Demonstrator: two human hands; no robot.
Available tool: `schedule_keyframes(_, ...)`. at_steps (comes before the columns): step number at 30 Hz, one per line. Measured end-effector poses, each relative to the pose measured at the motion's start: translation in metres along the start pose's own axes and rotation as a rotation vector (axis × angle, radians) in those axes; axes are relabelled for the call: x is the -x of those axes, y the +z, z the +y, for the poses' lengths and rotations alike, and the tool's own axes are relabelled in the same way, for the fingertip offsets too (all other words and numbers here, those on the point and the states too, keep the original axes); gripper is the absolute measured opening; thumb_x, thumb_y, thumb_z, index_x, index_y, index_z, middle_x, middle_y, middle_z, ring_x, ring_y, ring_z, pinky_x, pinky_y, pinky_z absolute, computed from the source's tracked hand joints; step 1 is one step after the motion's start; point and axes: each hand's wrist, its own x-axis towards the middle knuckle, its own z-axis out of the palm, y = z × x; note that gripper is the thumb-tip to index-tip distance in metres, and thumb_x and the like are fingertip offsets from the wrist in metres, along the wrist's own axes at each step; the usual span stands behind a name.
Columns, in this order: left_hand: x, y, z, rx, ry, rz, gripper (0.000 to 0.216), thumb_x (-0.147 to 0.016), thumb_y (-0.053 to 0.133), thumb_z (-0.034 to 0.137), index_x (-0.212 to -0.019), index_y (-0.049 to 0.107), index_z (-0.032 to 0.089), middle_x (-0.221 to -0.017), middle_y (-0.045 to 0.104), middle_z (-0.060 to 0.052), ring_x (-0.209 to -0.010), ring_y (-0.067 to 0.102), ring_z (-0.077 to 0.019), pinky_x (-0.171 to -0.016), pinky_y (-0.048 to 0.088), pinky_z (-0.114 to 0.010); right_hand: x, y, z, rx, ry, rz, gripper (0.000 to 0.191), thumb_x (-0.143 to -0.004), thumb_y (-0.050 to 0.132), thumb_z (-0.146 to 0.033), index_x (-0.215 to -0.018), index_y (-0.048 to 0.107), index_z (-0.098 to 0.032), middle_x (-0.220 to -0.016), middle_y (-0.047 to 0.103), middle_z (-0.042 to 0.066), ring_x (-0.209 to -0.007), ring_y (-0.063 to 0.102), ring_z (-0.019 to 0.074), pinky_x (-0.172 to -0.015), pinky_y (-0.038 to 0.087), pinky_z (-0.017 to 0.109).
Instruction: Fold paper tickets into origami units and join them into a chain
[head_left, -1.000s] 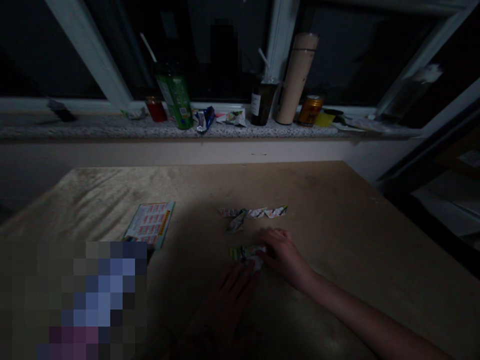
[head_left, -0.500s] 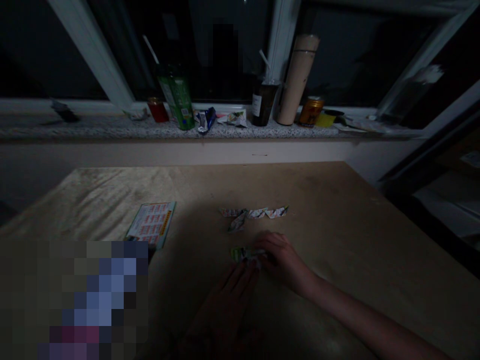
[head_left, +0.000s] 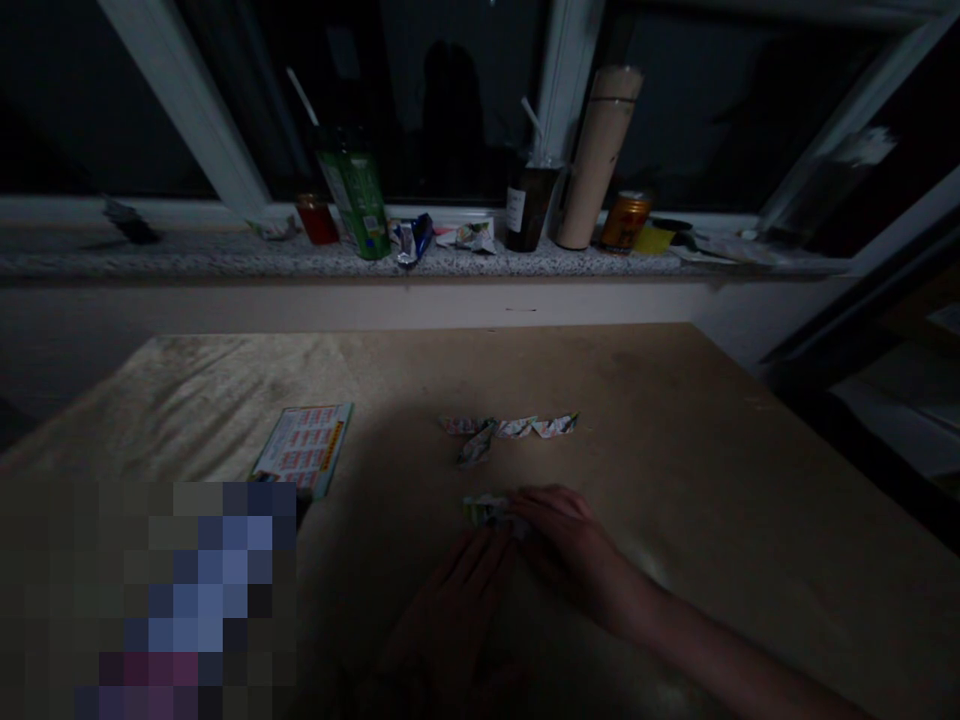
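On the dim brown table (head_left: 675, 440) a small piece of printed paper (head_left: 486, 509) lies under both my hands. My right hand (head_left: 564, 543) has its fingers curled onto the paper's right end. My left hand (head_left: 457, 600) lies in shadow with its fingers stretched toward the paper's near edge. Just beyond, a row of several small folded paper pieces (head_left: 510, 428) lies on the table.
A printed leaflet (head_left: 304, 449) lies to the left. The window sill (head_left: 187, 255) at the back carries a green bottle (head_left: 352, 195), a red jar (head_left: 315, 218), a dark cup with a straw (head_left: 529, 205), a tall beige flask (head_left: 592, 160) and a can (head_left: 624, 220).
My right hand has slid a little toward me and to the right over the paper. My left hand has stayed close under it.
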Motion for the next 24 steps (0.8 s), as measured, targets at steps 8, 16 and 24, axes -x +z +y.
schedule_keyframes(8,-0.001,-0.008,0.005,-0.068,-0.004,-0.005,0.073,-0.078,0.054,0.046,-0.139,0.030,0.012,-0.142,0.036,-0.010,-0.129,0.032,-0.0260,-0.108,0.020,-0.039,0.007,-0.002,0.000,0.151,-0.058,-0.151,0.054,-0.086,0.048,-0.018,-0.137,0.031,-0.023,-0.131,0.051,0.005,-0.127,0.038,0.0210,-0.106,0.026,0.048)
schedule_keyframes(16,0.000,-0.006,0.003,-0.098,0.000,0.060,0.071,-0.078,0.054,0.049,-0.136,0.036,0.011,-0.139,0.040,-0.011,-0.127,0.034,-0.0257,-0.106,0.026,-0.038,0.015,-0.004,0.002,0.177,-0.110,-0.233,0.059,-0.086,0.048,-0.021,-0.141,0.024,-0.021,-0.142,0.036,0.004,-0.132,0.028,0.0211,-0.112,0.011,0.048)
schedule_keyframes(24,0.002,0.005,0.000,-0.210,0.036,0.191,0.074,-0.082,0.049,0.049,-0.140,0.026,0.009,-0.143,0.034,-0.013,-0.132,0.022,-0.0305,-0.106,0.021,-0.046,0.017,-0.008,0.001,0.174,-0.086,-0.285,0.056,-0.088,0.046,-0.026,-0.140,0.027,-0.019,-0.145,0.030,0.004,-0.134,0.024,0.0203,-0.112,0.018,0.042)
